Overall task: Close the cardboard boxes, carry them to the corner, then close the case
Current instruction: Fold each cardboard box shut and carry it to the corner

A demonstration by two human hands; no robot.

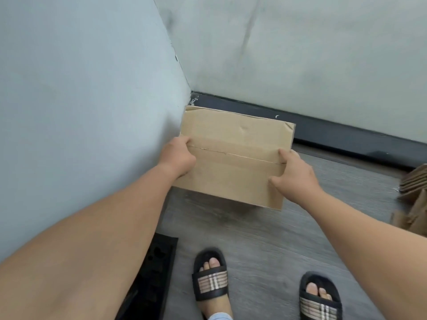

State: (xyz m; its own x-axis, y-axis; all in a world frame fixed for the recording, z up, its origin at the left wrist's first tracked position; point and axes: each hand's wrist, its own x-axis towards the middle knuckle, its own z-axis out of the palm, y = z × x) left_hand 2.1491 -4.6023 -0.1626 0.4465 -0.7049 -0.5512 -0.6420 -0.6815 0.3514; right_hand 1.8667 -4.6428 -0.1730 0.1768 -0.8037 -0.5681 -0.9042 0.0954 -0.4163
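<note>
Your left hand [176, 158] and right hand [294, 173] each have a curled grip on an end of the closed cardboard box [233, 155], held just above the floor [265, 232] in the corner. Lower it level, snug against both walls [92, 88], then slide your fingers free.

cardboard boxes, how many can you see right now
2. One closed cardboard box is in the corner, gripped by the left hand and right hand. Another cardboard box shows partly at the right edge. More may lie out of view.
</note>
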